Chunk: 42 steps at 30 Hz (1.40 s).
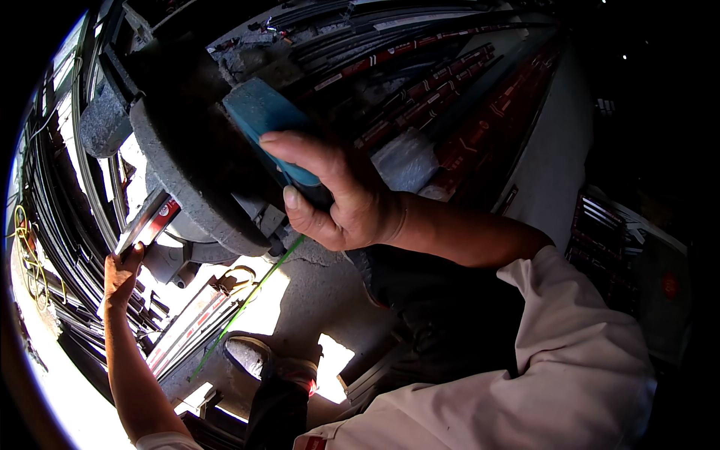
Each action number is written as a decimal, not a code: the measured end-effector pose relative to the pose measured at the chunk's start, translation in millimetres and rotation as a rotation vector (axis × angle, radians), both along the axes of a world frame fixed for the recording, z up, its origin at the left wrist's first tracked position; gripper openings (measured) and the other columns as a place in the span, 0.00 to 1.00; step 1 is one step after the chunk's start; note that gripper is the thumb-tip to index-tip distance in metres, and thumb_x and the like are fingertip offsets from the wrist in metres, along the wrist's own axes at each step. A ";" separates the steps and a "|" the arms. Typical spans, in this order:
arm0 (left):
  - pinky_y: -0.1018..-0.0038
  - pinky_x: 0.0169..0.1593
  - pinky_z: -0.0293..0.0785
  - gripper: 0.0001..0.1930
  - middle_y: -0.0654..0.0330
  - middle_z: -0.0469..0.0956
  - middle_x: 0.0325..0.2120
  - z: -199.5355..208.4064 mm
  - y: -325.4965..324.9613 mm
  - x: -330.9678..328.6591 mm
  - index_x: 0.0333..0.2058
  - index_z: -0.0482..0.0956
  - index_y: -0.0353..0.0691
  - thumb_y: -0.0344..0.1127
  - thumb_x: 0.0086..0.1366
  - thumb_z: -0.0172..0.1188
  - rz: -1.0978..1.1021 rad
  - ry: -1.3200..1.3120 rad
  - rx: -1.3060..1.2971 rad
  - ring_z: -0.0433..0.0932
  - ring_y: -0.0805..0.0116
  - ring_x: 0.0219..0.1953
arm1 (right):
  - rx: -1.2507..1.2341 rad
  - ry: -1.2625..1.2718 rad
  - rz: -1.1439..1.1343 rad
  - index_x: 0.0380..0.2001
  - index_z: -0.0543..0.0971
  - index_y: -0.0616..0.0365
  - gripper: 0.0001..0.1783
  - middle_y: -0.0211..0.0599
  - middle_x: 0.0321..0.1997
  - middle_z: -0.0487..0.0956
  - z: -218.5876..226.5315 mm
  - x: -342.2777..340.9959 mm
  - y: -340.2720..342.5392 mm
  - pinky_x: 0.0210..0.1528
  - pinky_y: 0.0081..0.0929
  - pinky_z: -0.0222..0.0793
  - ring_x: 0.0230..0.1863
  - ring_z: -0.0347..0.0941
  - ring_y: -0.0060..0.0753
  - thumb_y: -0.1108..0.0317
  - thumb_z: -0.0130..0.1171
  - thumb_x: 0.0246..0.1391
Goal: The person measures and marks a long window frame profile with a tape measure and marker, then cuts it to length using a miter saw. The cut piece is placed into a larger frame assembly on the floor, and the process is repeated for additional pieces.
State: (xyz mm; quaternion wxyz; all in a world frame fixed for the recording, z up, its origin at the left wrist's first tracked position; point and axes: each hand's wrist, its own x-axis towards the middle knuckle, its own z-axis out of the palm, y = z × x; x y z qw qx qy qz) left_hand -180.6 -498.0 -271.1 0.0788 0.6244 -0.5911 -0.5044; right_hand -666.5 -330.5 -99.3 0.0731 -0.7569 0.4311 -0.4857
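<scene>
Blue handle [264, 112], btwn 10 & 11 o'clock of view ctr, is gripped by R hand [337, 199], lower fingers hidden. Round grey guard [184, 180] sits abt 10. L hand [120, 279], btwn 8 & 9, clasps red-labelled strip [160, 217] near its end, abt 9.

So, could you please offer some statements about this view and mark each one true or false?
1. The right hand grips a blue handle. True.
2. The left hand is empty. False: it holds the end of a red-labelled strip.
3. A curved grey guard lies between the hands. True.
4. The thin line near the shoe is red. False: it is green.
5. The right sleeve is pale. True.
</scene>
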 end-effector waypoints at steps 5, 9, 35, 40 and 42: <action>0.74 0.30 0.62 0.21 0.69 0.75 0.22 11.2 -4.6 -7.6 0.32 0.83 0.36 0.51 0.71 0.70 -0.092 -0.054 0.031 0.69 0.77 0.24 | 0.004 0.008 -0.009 0.72 0.68 0.56 0.35 0.46 0.63 0.77 -4.1 -1.3 3.5 0.61 0.42 0.76 0.59 0.78 0.50 0.72 0.64 0.62; 0.74 0.29 0.62 0.21 0.69 0.75 0.21 10.3 -2.8 -6.7 0.32 0.83 0.36 0.51 0.71 0.70 -0.075 -0.016 0.020 0.69 0.76 0.24 | 0.016 0.009 -0.001 0.71 0.69 0.55 0.35 0.46 0.63 0.77 -9.8 -2.1 5.9 0.60 0.43 0.75 0.59 0.77 0.51 0.72 0.64 0.61; 0.74 0.31 0.64 0.28 0.69 0.74 0.19 57.5 32.7 7.6 0.27 0.82 0.38 0.59 0.74 0.64 -0.186 -0.225 -0.011 0.69 0.79 0.24 | 0.158 -0.134 0.100 0.66 0.69 0.61 0.26 0.38 0.42 0.77 89.7 1.0 -90.0 0.46 0.30 0.74 0.42 0.75 0.31 0.71 0.57 0.68; 0.73 0.30 0.65 0.27 0.69 0.75 0.20 91.3 67.8 16.9 0.28 0.82 0.37 0.59 0.71 0.67 -0.167 -0.145 -0.010 0.69 0.79 0.24 | 0.513 -0.169 0.094 0.66 0.70 0.64 0.26 0.23 0.29 0.75 138.2 -4.5 -158.5 0.30 0.24 0.67 0.29 0.68 0.16 0.66 0.57 0.68; 0.73 0.31 0.63 0.27 0.69 0.74 0.20 110.5 80.1 16.2 0.28 0.82 0.36 0.58 0.72 0.66 -0.188 -0.111 0.019 0.67 0.79 0.25 | 0.454 -0.260 0.171 0.69 0.69 0.63 0.32 0.28 0.33 0.79 133.0 -13.8 -200.5 0.35 0.25 0.70 0.32 0.72 0.21 0.66 0.60 0.63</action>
